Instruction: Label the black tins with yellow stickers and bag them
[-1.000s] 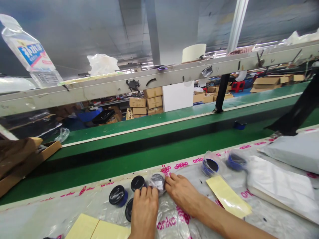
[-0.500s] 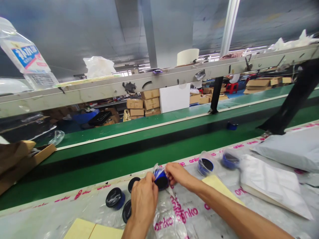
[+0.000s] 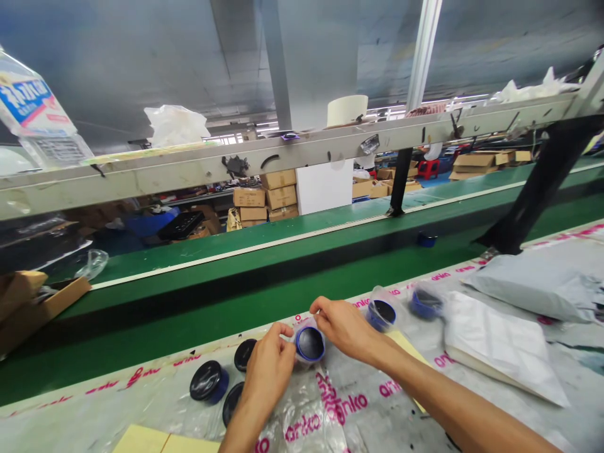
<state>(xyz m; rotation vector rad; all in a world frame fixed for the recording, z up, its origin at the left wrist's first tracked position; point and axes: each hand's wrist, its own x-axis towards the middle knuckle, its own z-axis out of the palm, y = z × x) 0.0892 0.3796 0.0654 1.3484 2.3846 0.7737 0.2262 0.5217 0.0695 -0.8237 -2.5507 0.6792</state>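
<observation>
Pink "anko" print (image 3: 302, 428) dots the desk (image 3: 155, 402); the bagged tub (image 3: 310, 344) sits between left hand (image 3: 272, 360) and right hand (image 3: 346, 327), both half-curled, grip unclear.

the left hand (image 3: 272, 360) and right hand (image 3: 343, 324) flank a blue-rimmed, plastic-wrapped container (image 3: 310, 344).

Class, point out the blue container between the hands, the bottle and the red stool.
Blue container (image 3: 310, 344): head view, on its dark round face.
Bottle (image 3: 38, 110): head view, on its label.
Red stool (image 3: 428, 167): head view, near its seat.
</observation>
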